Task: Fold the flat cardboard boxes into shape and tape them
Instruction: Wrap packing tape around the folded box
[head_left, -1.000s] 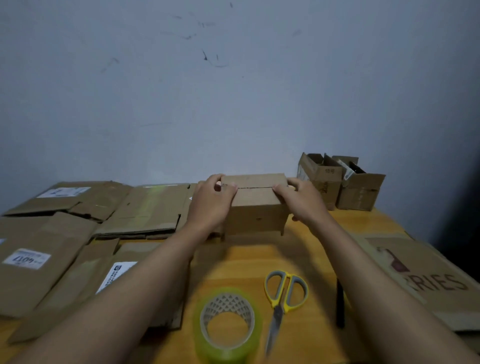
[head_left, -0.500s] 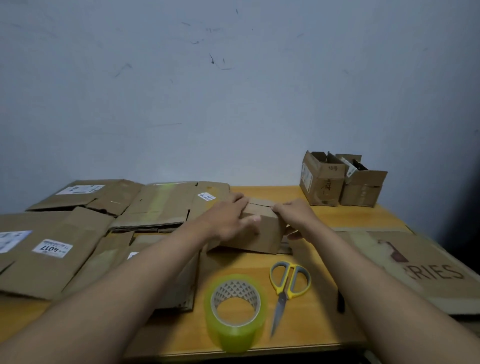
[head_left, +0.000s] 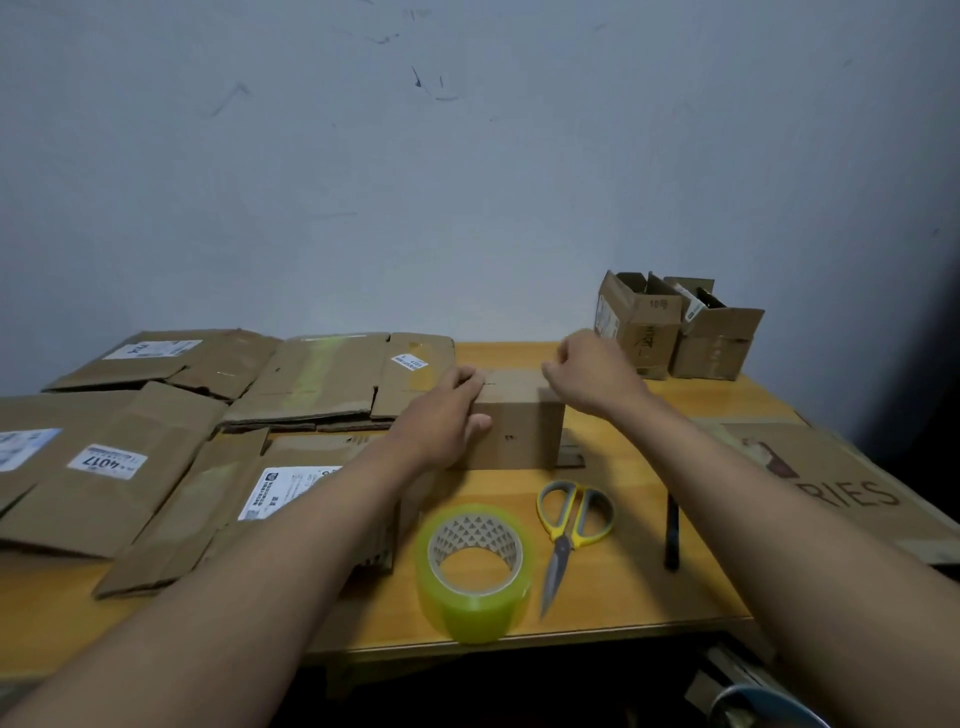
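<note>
Right hand (head_left: 589, 371) now lifted, curled, gripping nothing visible; left hand (head_left: 447, 421) clasping folded box (head_left: 522, 434).

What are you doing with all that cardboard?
A person is building a small brown cardboard box on the wooden table. The left hand holds its side; the right hand is curled at its top flaps. The yellow-green tape roll and yellow-handled scissors lie untouched in front.

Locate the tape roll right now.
In the head view, the tape roll stands near the table's front edge, just left of the scissors.
</note>
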